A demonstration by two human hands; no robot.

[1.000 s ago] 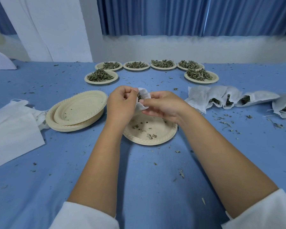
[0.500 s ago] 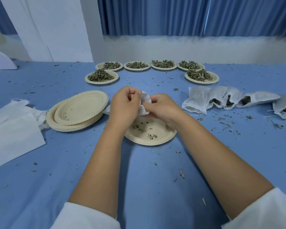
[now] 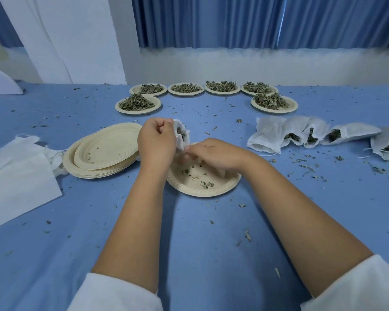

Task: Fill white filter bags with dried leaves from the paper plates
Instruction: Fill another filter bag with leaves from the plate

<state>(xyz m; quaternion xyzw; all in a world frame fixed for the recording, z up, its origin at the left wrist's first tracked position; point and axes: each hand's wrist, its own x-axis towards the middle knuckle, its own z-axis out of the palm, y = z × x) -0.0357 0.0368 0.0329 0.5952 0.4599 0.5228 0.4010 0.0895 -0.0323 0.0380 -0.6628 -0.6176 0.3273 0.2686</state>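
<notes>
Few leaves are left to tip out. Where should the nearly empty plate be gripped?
Pinch the nearly empty plate at its raised near rim, from the near side: that edge lies exposed; the right hand and filter bag hang over the far rim.

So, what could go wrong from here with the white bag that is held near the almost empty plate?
1. The left hand holds the filter bag with its open mouth turned sideways, so leaves inside may drop out, perhaps past the plate onto the cloth.
2. The filled bags on the right lie with their mouths open; a nudge could spill more, as the loose crumbs beside them suggest.
</notes>
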